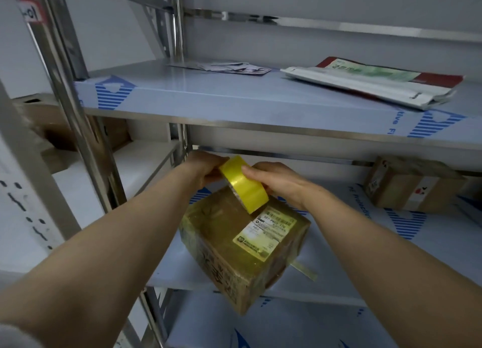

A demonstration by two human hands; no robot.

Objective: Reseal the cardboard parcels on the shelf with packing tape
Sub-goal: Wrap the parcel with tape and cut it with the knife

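Observation:
A cardboard parcel (234, 246) wrapped in yellowish tape, with a printed label on top, sits askew on the middle shelf (365, 256), one corner jutting past the front edge. Just above its far end both hands hold a roll of yellow packing tape (245, 184). My left hand (204, 168) grips the roll's left side. My right hand (273, 182) holds the right side, thumb on the rim. A loose strip of tape (305, 269) hangs off the parcel's right side.
A second cardboard parcel (409, 184) sits at the back right of the same shelf. The upper shelf (221, 97) carries a white and red mailer bag (375, 84) and flat papers (221, 67). Steel uprights (78, 112) stand left, with more boxes (78, 128) behind them.

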